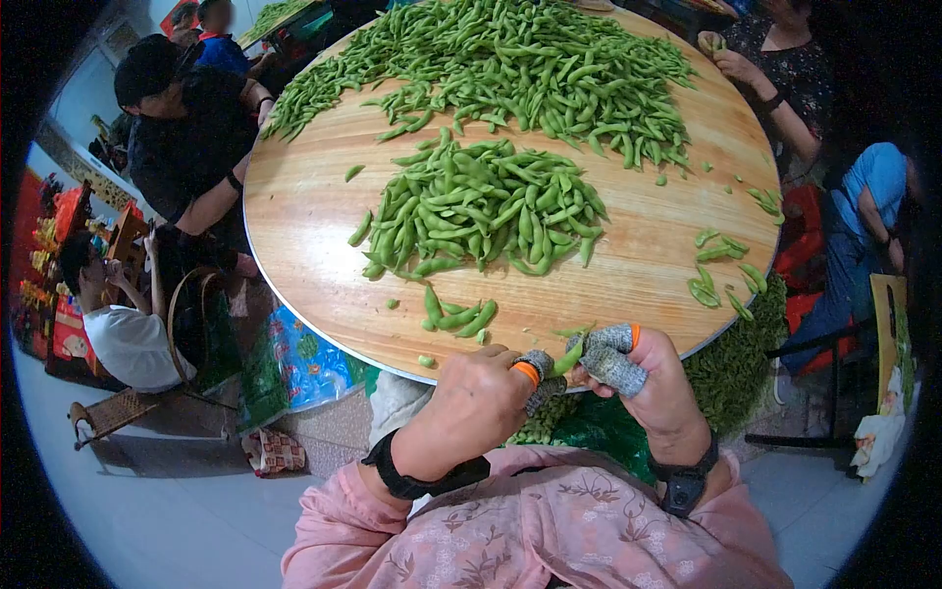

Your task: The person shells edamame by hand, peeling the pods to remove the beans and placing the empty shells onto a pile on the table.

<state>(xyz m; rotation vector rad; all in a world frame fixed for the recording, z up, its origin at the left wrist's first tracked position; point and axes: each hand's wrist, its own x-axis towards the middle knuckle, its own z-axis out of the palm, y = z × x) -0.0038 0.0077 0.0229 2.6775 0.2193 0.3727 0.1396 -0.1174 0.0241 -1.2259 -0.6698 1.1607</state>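
Between my two hands, at the table's near edge, is a green edamame pod (566,361). My left hand (476,393) is closed, its grey-sleeved, orange-banded fingertips pinching one end of the pod. My right hand (655,398) wears grey knitted finger sleeves too and has its thumb and finger closed at the pod's other end. Just beyond them, a few loose pods (459,314) lie in front of a small heap of edamame (481,206). Shelled beans (427,361) sit near my left hand.
A large pile of edamame (520,64) covers the far side of the round wooden table (304,206). Split pods (721,250) lie at the right edge. Discarded pods (736,373) are heaped below it. Other people (186,137) sit around the table, and one hand (741,69) works at right.
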